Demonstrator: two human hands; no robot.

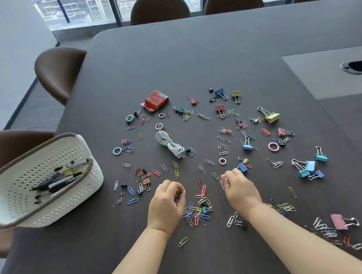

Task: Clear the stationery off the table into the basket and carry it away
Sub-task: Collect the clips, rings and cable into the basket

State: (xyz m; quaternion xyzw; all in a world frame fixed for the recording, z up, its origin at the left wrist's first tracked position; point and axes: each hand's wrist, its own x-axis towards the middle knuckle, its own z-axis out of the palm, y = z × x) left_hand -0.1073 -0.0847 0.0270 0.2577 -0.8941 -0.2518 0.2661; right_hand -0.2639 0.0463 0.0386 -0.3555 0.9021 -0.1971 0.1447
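Left hand (165,203) curls round several coloured metal paper clips (178,196); right hand (239,186) pinches another. The white perforated plastic basket (50,196) stands left on the dark table (187,60). Small red cardboard box (155,100): print unreadable.

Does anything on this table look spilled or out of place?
Yes: paper clips and binder clips lie strewn loose across the table, and the white basket sits at the left edge, seemingly leaning outward.
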